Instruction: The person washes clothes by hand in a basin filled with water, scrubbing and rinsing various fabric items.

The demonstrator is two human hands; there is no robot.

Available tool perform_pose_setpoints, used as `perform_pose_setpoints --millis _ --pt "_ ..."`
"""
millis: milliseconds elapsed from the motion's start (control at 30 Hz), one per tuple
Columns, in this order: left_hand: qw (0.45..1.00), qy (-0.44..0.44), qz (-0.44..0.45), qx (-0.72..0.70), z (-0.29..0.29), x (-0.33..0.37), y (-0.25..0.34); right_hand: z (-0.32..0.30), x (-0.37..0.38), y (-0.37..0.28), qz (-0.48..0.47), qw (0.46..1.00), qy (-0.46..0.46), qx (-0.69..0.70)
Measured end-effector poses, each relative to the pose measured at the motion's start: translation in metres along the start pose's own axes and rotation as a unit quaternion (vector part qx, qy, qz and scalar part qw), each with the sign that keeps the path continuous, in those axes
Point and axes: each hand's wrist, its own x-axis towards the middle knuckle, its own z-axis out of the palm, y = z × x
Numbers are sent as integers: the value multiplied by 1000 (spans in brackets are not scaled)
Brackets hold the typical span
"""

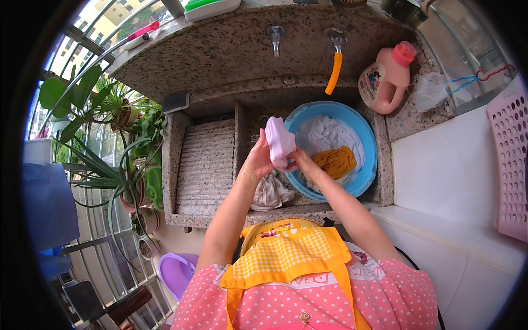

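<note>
Bare hands: two
Lilac cloth: one
Blue basin: one
Metal taps: a pair
Orange hose: one
Pink bottle: one
Pink basket: one
Purple tub: one

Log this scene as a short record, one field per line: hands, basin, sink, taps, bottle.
Left hand: holds the left side of a lilac cloth
Right hand: holds its lower right part
Basin: round, blue, with a white cloth and a mustard cloth inside
Sink: speckled stone; ribbed washboard at left, crumpled pale cloth beside the basin
Taps: left tap bare; right tap with an orange hose
Bottle: pink, on the right ledge
</note>
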Motion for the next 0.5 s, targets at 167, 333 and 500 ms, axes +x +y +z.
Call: perform_pose_setpoints --millis 167,333,500 --pt "999 -20 0 50 14 -3 14 -21 1 -4 -18 1000 -21 4" --pt "998 -19 32 52 21 -14 33 -32 -7 -27 -104 988 -74 82" --pt "991 -25 40 127 20 -15 45 -37 -10 -48 -126 988 -76 45"
